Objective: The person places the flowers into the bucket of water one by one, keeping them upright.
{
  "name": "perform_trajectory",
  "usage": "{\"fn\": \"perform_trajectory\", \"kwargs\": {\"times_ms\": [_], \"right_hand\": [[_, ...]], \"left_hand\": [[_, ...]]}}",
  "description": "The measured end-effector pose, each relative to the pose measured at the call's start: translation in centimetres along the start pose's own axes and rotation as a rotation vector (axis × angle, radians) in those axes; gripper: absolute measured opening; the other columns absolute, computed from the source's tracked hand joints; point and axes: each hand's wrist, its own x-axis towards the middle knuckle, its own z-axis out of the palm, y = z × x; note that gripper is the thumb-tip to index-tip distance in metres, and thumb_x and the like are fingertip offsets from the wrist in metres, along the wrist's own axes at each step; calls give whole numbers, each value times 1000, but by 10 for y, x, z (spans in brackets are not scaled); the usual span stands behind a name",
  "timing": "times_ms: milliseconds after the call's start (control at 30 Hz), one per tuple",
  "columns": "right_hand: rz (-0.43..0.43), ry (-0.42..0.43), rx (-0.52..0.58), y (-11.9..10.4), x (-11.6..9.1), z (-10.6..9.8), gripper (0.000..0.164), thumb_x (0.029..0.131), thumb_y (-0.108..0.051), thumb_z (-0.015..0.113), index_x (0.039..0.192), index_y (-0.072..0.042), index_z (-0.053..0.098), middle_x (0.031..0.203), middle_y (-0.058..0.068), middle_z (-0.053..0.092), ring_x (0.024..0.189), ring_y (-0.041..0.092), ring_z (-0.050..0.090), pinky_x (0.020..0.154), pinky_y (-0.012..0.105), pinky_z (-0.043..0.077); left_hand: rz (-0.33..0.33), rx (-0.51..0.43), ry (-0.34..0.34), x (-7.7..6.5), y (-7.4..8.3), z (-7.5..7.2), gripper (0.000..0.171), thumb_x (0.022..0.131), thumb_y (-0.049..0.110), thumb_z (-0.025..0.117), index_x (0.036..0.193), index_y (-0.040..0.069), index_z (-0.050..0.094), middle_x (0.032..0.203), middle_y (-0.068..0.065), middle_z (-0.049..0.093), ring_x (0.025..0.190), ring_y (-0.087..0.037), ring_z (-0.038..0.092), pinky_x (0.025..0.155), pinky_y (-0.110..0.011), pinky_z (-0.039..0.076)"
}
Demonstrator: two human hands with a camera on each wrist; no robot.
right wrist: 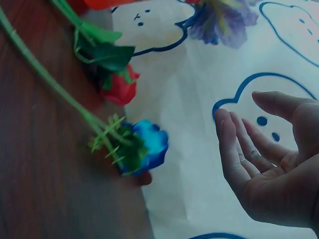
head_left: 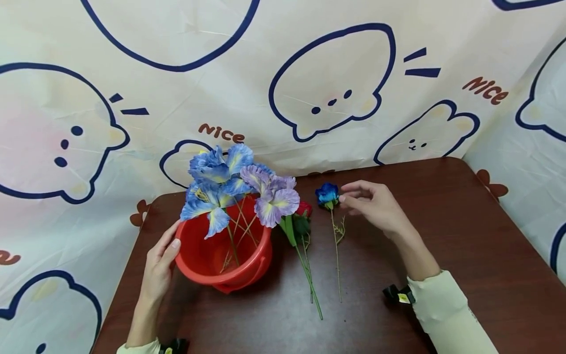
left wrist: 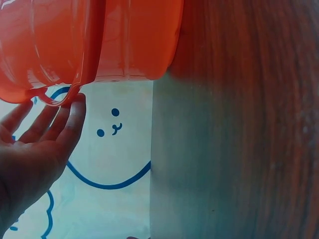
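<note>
Head view: left hand (head_left: 160, 264) grips round red plastic bucket (head_left: 194, 258); right hand (head_left: 377, 206), loose and empty, beside ruffled blue rose (head_left: 326, 193) near far edge of worktop (head_left: 477, 255). Best pinched by its stem (head_left: 338, 260).

Indoor corner, kind unclear: cartoon-printed sheeting (head_left: 221, 93), dark table (head_left: 362, 314).

The round red bucket (head_left: 199, 253) looks like smooth, glossy plastic. Beneath it, the dark brown, wood-grained tabletop (head_left: 442, 221) has a soft sheen. In the bucket, the ruffled blue-and-yellow flowers (head_left: 212, 171) look like matt, veined cloth. Behind the bucket, the cream cartoon-printed sheet (head_left: 230, 93) is creased and faintly shiny.
</note>
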Motion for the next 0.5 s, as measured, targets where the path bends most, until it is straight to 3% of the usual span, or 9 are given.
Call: {"fn": "perform_trajectory", "kwargs": {"times_ms": [233,400,500], "right_hand": [[53,21,42,19,1,-12,45,105,-26,72,141,-1,63,130,21,72,102,10,77,93,37,66],[75,14,56,30,1,-17,48,106,-26,71,143,2,60,124,11,76,101,6,77,93,35,66],[91,7,61,35,1,-19,51,105,-27,71,145,3,59,125,11,76,102,8,77,94,36,66]], "left_hand": [[4,13,2,0,0,0,50,113,13,47,163,8,46,139,20,67,115,2,70,85,-16,62],[11,20,1,0,-1,0,50,112,13,47,163,8,46,138,20,67,114,3,71,85,-16,62],[11,22,0,0,-1,0,50,112,13,47,163,8,46,139,20,67,115,3,71,85,-16,62]]}}
